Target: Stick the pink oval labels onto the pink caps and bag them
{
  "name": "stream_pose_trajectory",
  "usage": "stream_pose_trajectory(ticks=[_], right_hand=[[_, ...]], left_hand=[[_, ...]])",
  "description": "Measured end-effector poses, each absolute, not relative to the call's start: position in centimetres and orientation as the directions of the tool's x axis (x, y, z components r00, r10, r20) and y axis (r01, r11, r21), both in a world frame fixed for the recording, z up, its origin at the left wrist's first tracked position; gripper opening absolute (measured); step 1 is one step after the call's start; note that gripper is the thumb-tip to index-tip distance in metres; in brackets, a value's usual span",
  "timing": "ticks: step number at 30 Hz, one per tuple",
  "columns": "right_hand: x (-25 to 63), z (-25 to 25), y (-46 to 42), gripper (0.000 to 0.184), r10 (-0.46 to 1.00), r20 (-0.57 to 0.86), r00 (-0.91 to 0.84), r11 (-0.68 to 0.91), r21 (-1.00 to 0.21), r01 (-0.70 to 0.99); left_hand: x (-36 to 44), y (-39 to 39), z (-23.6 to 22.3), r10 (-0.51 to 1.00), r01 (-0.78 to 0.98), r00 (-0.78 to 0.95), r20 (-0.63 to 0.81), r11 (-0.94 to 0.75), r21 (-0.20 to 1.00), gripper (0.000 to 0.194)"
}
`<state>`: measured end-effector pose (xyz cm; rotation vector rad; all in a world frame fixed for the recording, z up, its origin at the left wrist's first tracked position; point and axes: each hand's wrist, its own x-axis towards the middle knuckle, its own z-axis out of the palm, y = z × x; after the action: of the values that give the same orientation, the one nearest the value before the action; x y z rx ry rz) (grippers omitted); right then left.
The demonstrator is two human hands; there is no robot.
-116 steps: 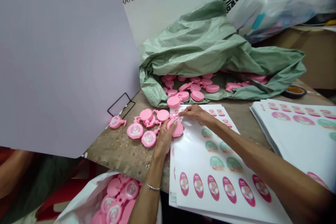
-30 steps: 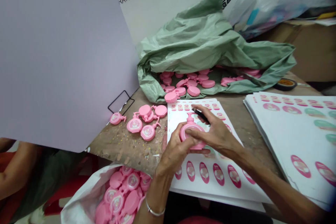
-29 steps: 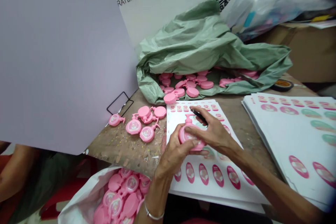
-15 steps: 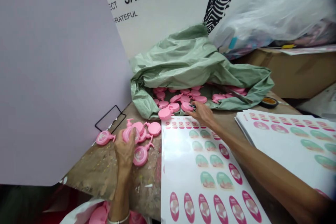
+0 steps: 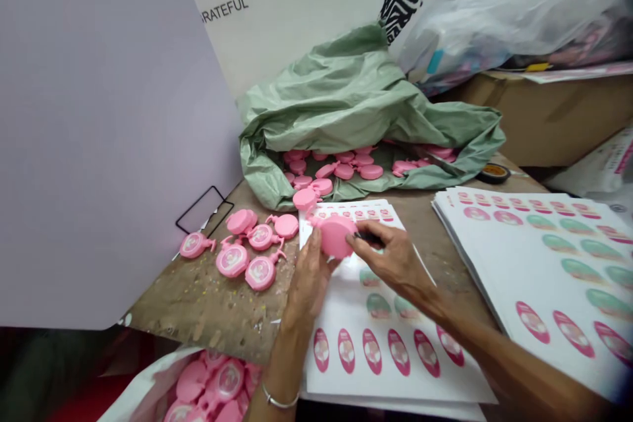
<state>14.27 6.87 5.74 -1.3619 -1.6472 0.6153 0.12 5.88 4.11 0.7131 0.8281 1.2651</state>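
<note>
Head view: at the near left, a white bag (image 5: 143,386) held pink pump-topped containers (image 5: 230,379), several with round labels. To its right, a stack of printed sheets (image 5: 376,376) lay on the tabletop (image 5: 198,316), bearing pink ovals and green, dome-like motifs. Above this stack, the left hand (image 5: 307,270) grasped one pink container (image 5: 337,236), plain face visible. The right hand (image 5: 395,257) had its grip closed around a dark slender tool (image 5: 368,237), its thumb at the container's right edge. Six similar containers (image 5: 232,260) rested left of the hands, four with visible labels; the leftmost lay near a black wire frame (image 5: 195,203). A second stack of sheets (image 5: 494,270) lay at right. Farther back, a green bag (image 5: 341,105) opened over more pink containers (image 5: 370,172), with a roll of tape (image 5: 494,173) beside its right end. At the far right, a clear plastic bag (image 5: 519,13) rested on a cardboard box (image 5: 558,122).
</note>
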Motion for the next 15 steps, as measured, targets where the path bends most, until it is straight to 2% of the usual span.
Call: stream_pose_trajectory(ticks=[1,3,5,7,9,10,12,15], right_hand=[[13.7,5.7,5.2,0.034,0.981,0.191,-0.020,0.184,-0.902,0.390],[13.4,5.3,2.6,0.042,0.995,0.014,-0.095,0.040,-0.962,0.270],[14.5,4.4,0.9,0.041,0.998,-0.009,-0.065,0.017,-0.922,0.387],[16.8,3.0,-0.4,0.047,0.991,0.068,0.116,-0.026,-0.751,0.659],[19.5,1.6,-1.7,0.058,0.945,0.131,0.300,-0.198,-0.501,0.843],[20.6,0.9,-2.3,0.057,0.937,0.099,0.335,-0.269,-0.408,0.873],[22.0,-0.1,-3.5,0.053,0.937,0.032,0.349,-0.324,-0.299,0.897],[22.0,-0.3,-4.4,0.046,0.927,0.097,0.362,-0.333,-0.230,0.915]], left_hand=[[0.9,5.3,4.2,0.975,-0.597,0.159,-0.158,0.222,0.771,0.044],[1.6,4.0,4.3,0.965,-0.656,0.179,-0.192,0.263,0.708,0.040],[1.2,2.9,4.2,0.963,-0.642,0.114,-0.246,0.260,0.722,0.039],[0.2,2.1,3.7,0.952,-0.573,0.032,-0.305,0.267,0.775,0.039],[-0.5,1.4,2.7,0.931,-0.479,0.015,-0.364,0.326,0.815,0.038],[-0.7,1.1,2.1,0.923,-0.434,0.035,-0.383,0.360,0.826,0.038],[-0.4,0.6,1.1,0.917,-0.362,0.092,-0.387,0.393,0.845,0.039],[0.8,0.1,0.4,0.931,-0.313,0.123,-0.344,0.366,0.876,0.038]])
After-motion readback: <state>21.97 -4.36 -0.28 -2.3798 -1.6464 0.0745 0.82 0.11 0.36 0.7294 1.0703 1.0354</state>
